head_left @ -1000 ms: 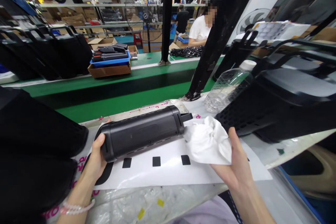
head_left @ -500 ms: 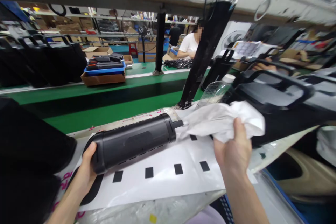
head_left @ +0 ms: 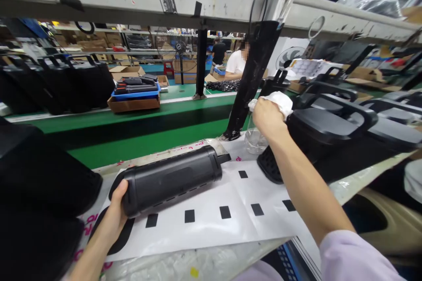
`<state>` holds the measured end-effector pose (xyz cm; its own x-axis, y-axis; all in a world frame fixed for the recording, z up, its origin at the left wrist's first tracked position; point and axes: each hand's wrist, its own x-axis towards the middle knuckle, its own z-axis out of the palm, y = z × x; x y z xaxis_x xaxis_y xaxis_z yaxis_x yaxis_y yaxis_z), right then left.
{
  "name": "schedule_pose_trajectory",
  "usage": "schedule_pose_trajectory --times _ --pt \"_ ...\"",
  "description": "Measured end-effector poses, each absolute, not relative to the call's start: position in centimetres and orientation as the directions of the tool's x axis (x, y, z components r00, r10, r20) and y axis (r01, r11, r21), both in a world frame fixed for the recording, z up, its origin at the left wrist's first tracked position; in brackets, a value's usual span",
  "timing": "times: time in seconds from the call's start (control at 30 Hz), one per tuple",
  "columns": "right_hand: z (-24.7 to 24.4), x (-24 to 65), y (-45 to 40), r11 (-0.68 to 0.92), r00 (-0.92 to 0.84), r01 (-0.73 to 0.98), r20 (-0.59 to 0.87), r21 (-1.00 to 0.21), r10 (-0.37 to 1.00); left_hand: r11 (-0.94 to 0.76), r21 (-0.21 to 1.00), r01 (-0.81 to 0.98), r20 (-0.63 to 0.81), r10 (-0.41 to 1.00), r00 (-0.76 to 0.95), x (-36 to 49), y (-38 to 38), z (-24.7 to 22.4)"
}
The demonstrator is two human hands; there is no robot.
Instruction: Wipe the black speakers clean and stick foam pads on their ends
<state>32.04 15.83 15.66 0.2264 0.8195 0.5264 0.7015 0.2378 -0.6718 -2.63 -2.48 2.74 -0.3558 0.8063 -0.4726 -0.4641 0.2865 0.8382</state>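
My left hand (head_left: 116, 208) grips the near left end of a long black plastic housing (head_left: 173, 180), its thumb across the end. A short black tab (head_left: 224, 158) sticks out of the housing's right end. The housing lies on its side over a white sheet (head_left: 240, 224) with black rectangles. My right hand (head_left: 267, 116) is closed on a crumpled white cloth (head_left: 282, 102) at the top of a clear plastic bottle (head_left: 254, 141). Hand and cloth hide the bottle's upper part; whether the fingers also grip it I cannot tell.
A black post (head_left: 252, 83) stands just behind the bottle. Black handled units (head_left: 329, 125) line the right side, dark cases (head_left: 42, 184) the left. Beyond runs a green surface (head_left: 138, 134) with a box of black tools (head_left: 135, 96). Another person (head_left: 235, 63) sits across.
My right hand has moved away from the housing's right end, forward and up to the bottle top, carrying the cloth. My left hand keeps its hold on the housing. The view has shifted slightly.
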Motion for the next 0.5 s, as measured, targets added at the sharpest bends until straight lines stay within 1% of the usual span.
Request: schedule_pose_trajectory --times 0.1,0.2,0.27,0.33,0.37,0.4,0.43,0.47,0.5 --pt "15.0 30.9 14.4 0.184 0.124 0.854 0.536 -0.486 0.835 0.298 0.826 -0.478 -0.497 0.785 -0.37 -2.7 -2.4 2.7" --pt "16.3 30.2 13.2 0.181 0.022 0.929 0.537 -0.322 0.843 0.307 0.822 -0.48 -0.505 0.782 -0.364 -2.6 -2.4 2.7" --pt "18.1 30.2 12.4 0.176 -0.013 0.954 0.554 -0.243 0.832 0.304 0.828 -0.471 -0.493 0.796 -0.352 -2.7 -2.4 2.5" --pt "19.9 30.5 11.4 0.142 0.004 0.971 0.608 -0.192 0.794 0.278 0.846 -0.456 -0.453 0.825 -0.338 -3.0 -2.5 2.2" --pt "20.7 30.8 11.0 0.124 0.031 0.975 0.669 -0.183 0.742 0.255 0.857 -0.447 -0.423 0.844 -0.329 -3.1 -2.6 2.1" --pt "21.2 31.0 10.6 0.121 0.065 0.974 0.751 -0.19 0.657 0.231 0.869 -0.437 -0.39 0.863 -0.32 -3.2 -2.6 1.9" --pt "21.5 31.3 10.5 0.146 0.106 0.965 0.838 -0.216 0.536 0.207 0.881 -0.426 -0.358 0.88 -0.313 -3.3 -2.6 1.8" --pt "21.5 31.4 10.5 0.21 0.161 0.943 0.907 -0.258 0.39 0.187 0.891 -0.415 -0.33 0.893 -0.306 -3.3 -2.6 1.8" --pt "21.2 31.5 10.8 0.314 0.24 0.896 0.938 -0.313 0.25 0.174 0.898 -0.404 -0.31 0.901 -0.303 -3.3 -2.7 1.9"
